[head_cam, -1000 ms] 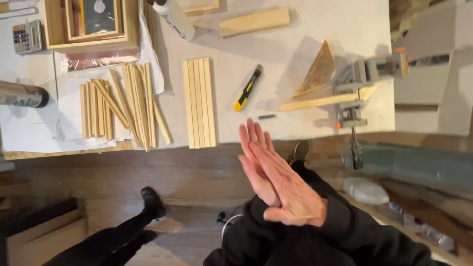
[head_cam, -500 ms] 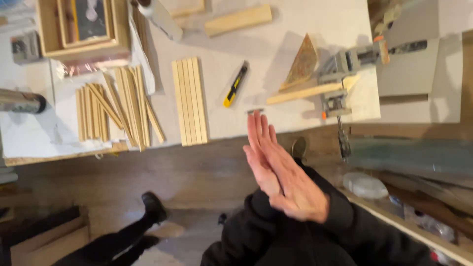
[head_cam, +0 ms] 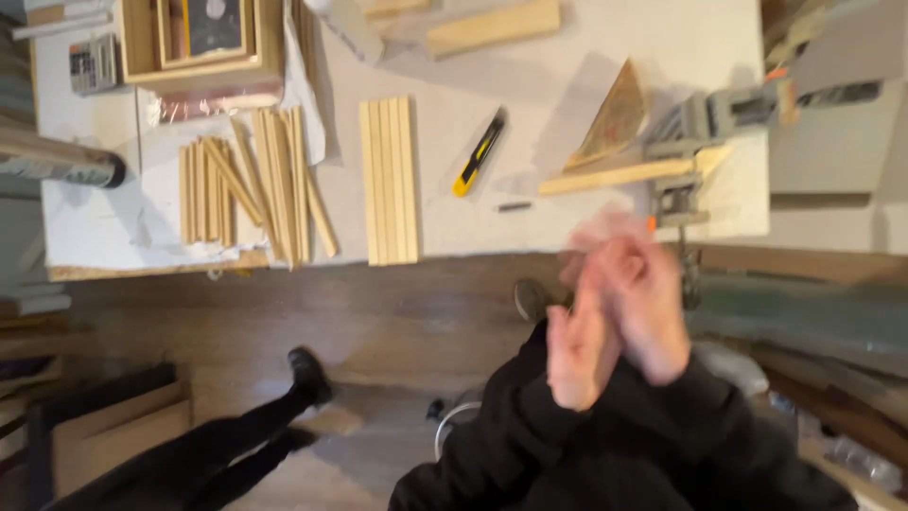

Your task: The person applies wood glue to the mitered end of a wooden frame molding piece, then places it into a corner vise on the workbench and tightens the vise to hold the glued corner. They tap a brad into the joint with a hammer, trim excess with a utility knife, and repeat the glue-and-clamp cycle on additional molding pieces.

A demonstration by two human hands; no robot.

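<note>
My left hand [head_cam: 575, 352] and my right hand [head_cam: 645, 305] are raised in front of me, palms against each other and blurred with motion. Neither holds anything. They hover over the near edge of a white worktable [head_cam: 586, 66], just below a grey metal clamp [head_cam: 683, 151] that grips a long wooden strip [head_cam: 619, 176]. A triangular wooden piece [head_cam: 610, 118] leans behind that strip. A yellow and black utility knife [head_cam: 478, 154] lies to the left of the hands.
A neat row of wooden slats [head_cam: 390, 180] and a loose pile of sticks [head_cam: 251, 185] lie on the table. A wooden box frame [head_cam: 203, 43], a calculator [head_cam: 95, 64] and a wood block [head_cam: 492, 26] sit farther back. Another person's black-clad leg [head_cam: 246, 435] stands on the floor.
My hands have slid against each other and shifted slightly right; they are now blurred. The view has tilted a little, so the table appears lower in the picture.
</note>
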